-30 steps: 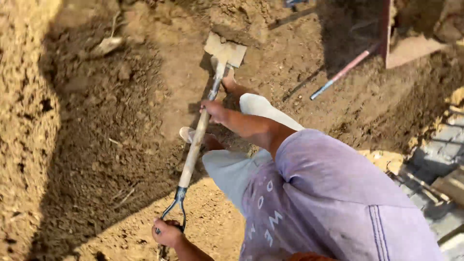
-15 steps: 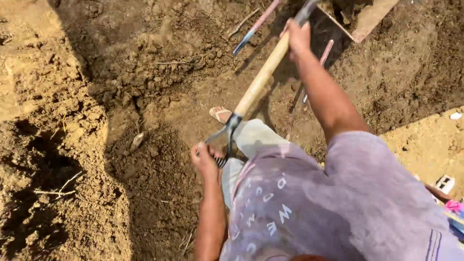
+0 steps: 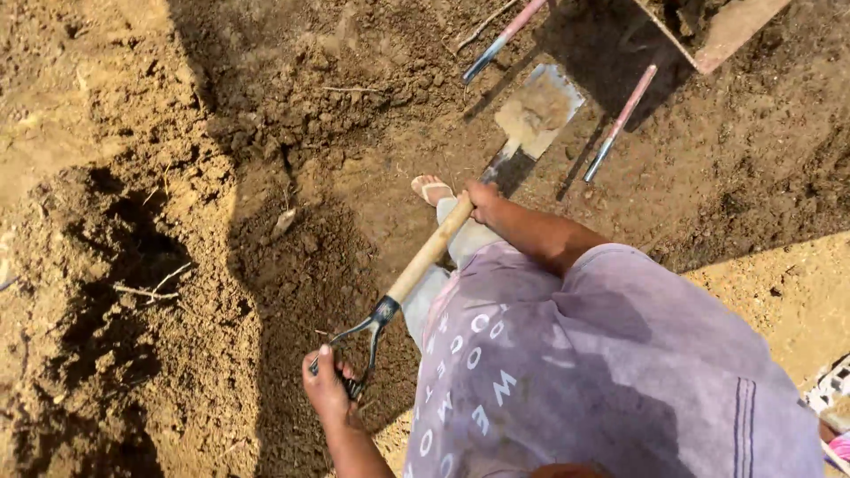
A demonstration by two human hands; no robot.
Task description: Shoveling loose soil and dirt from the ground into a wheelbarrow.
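A long spade with a pale wooden shaft, a black metal D-shaped handle and a flat, soil-smeared steel blade [image 3: 540, 108] is held by both hands over dug brown earth. The left hand [image 3: 328, 389] is closed around the crossbar of the D-handle at the lower end of the tool, the thumb being laid along the top of the bar, so that this grip is fully shut on the handle. The right hand [image 3: 481, 200] is wrapped around the wooden shaft just short of the dark metal socket where shaft and blade are joined; this grip too is closed tight on the tool. The spade is seen slanting from lower left to upper right, with the blade lying face up near the ground; whether it touches the soil cannot be told. A bare foot in a light sandal [image 3: 431, 188] is planted just beside the right hand, on the shaded earth. A loose lilac short-sleeved shirt with white lettering [image 3: 575, 372] fills the lower right of the view. Beyond the blade, two thin pink and dark metal legs [image 3: 620, 122] of a wheelbarrow are set into the soil, and a corner of its rust-coloured tray [image 3: 735, 31] is seen at the top edge. To the left, a sunlit bank of crumbly dug soil with a dark hollow [image 3: 106, 265] is seen, well apart from the spade.
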